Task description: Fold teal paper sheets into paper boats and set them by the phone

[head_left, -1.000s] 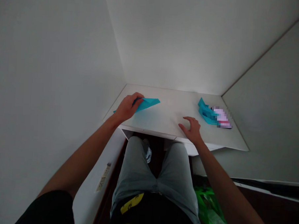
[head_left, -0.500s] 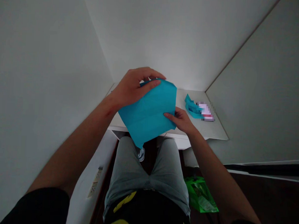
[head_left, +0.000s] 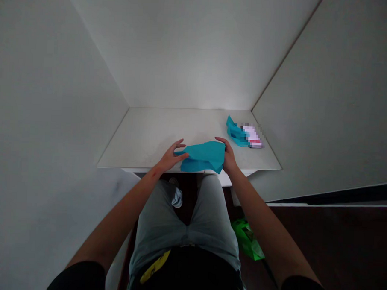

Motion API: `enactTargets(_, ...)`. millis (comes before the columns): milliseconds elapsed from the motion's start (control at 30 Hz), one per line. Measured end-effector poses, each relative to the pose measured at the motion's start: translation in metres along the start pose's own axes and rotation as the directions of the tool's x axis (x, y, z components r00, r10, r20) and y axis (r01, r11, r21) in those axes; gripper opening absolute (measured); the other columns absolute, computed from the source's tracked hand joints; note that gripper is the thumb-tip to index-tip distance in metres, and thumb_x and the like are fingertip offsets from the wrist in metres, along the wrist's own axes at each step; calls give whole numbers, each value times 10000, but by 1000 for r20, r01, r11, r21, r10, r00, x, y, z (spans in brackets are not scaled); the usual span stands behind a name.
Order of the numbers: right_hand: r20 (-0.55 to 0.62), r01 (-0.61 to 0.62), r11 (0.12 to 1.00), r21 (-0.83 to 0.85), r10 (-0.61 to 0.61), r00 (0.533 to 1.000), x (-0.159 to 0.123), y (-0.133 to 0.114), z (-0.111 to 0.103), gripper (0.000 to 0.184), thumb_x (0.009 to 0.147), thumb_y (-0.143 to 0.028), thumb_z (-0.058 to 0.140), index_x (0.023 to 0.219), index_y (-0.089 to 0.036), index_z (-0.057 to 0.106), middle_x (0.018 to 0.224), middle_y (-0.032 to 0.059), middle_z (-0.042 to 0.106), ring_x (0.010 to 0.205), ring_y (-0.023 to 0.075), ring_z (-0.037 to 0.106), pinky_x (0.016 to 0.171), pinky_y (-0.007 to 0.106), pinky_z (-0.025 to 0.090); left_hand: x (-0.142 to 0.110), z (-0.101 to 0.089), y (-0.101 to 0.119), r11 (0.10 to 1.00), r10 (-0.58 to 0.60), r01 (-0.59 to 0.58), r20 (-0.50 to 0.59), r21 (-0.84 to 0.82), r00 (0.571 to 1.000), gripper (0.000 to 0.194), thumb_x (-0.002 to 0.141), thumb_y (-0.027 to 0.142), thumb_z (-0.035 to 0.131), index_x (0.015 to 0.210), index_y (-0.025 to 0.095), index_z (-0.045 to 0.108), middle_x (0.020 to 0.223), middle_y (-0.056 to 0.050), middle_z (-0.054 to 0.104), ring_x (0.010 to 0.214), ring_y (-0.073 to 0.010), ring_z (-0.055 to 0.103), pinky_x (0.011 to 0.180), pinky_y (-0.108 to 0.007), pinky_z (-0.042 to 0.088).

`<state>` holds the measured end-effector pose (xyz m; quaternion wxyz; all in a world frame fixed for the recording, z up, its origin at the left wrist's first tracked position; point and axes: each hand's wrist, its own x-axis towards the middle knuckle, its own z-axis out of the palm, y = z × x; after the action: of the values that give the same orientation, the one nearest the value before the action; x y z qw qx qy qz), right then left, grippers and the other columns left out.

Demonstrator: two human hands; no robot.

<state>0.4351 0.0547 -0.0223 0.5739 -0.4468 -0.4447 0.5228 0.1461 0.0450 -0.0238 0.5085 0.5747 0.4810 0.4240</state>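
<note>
A folded sheet of turquoise paper [head_left: 204, 156] lies at the front edge of the white desk [head_left: 142, 138], its ends between my hands. My left hand [head_left: 170, 157] presses its left end with spread fingers. My right hand [head_left: 227, 155] holds its right end, with the fingers curled around the edge. Farther right, a crumpled turquoise paper piece [head_left: 236, 133] touches a pixelated pink and white item [head_left: 252, 137], out of reach of both hands.
White walls close in the desk at the back and on both sides. My legs in grey shorts [head_left: 183, 221] sit below the front edge. A green plastic bag [head_left: 247, 240] lies on the dark floor to the right of them.
The paper has come down from the raised, spread-out position and now sits folded at the desk's front edge. Both hands have moved down with it. The view has shifted slightly.
</note>
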Motion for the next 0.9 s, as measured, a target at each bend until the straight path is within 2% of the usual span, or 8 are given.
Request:
enactTargets(167, -20, -9, 991, -130, 6, 1000, 23, 18, -10, 604, 694, -390, 776, 1271, -251, 665, 798, -45, 701, 700, 180, 634, 666, 306, 553, 11, -1, -1, 994, -88, 81, -100, -70, 991, 823, 739, 873, 797, 1162, 168, 813, 1263, -147, 786, 1198, -336, 713, 1001, -450, 626)
enactTargets(233, -61, 14, 979, -205, -27, 998, 30, 23, -15, 544, 718, -390, 741, 1238, -248, 664, 962, 8, 755, 799, 201, 687, 741, 350, 595, 12, -6, -4, 994, -103, 106, -150, 7, 983, 746, 735, 793, 839, 1150, 173, 825, 1163, -126, 811, 1116, -316, 733, 1015, -458, 612)
enactTargets(333, -147, 117, 932, -344, -176, 973, 31, 26, -20, 385, 829, -409, 655, 1167, -226, 671, 1191, 100, 759, 1045, 245, 722, 969, 446, 602, 8, -15, -8, 967, -34, 66, -130, 246, 991, 517, 839, 579, 812, 1197, 206, 828, 1229, -108, 799, 1155, -301, 727, 1103, -474, 572)
enactTargets(433, -105, 206, 847, -490, -292, 951, 24, 24, -18, 326, 960, -451, 568, 1146, -213, 688, 1261, 142, 745, 1158, 273, 704, 1056, 492, 569, 2, -16, -5, 800, 85, 17, -142, 600, 986, 351, 871, 410, 795, 1184, 255, 833, 1427, -104, 719, 1348, -341, 645, 1238, -537, 479)
enactTargets(567, 133, 315, 726, -611, -297, 945, 12, 19, 4, 321, 1056, -411, 502, 1193, -212, 713, 1231, 135, 761, 1151, 267, 719, 1087, 469, 561, 5, 4, 2, 535, 151, 154, -273, 831, 950, 479, 944, 436, 742, 1387, 254, 740, 1702, -139, 486, 1571, -417, 450, 1292, -624, 407)
enactTargets(733, 506, 494, 418, -763, -91, 858, -7, 22, 45, 398, 1125, -359, 492, 1435, -198, 684, 1484, 144, 700, 1390, 295, 647, 1196, 488, 510, 27, 32, -2, 365, 69, -74, 52, 928, 996, 631, 1012, 401, 617, 1581, 132, 565, 1773, -196, 382, 1693, -385, 272, 1379, -574, 274)
enactTargets(800, 549, 527, 303, -794, -12, 836, -16, 25, 50, 451, 1137, -379, 504, 1504, -166, 654, 1589, 157, 632, 1489, 318, 579, 1244, 506, 474, 35, 31, -6, 359, 14, -125, 129, 925, 992, 674, 1049, 446, 555, 1632, 112, 507, 1789, -201, 349, 1699, -376, 261, 1381, -560, 268)
enactTargets(900, 540, 527, 227, -819, -5, 841, -26, 29, 39, 503, 1160, -397, 452, 1550, -134, 632, 1659, 170, 562, 1542, 314, 534, 1294, 499, 431, 40, 21, -13, 350, -5, -138, 149, 927, 989, 837, 1062, 617, 504, 1705, 93, 396, 1812, -207, 280, 1706, -394, 230, 1392, -588, 219)
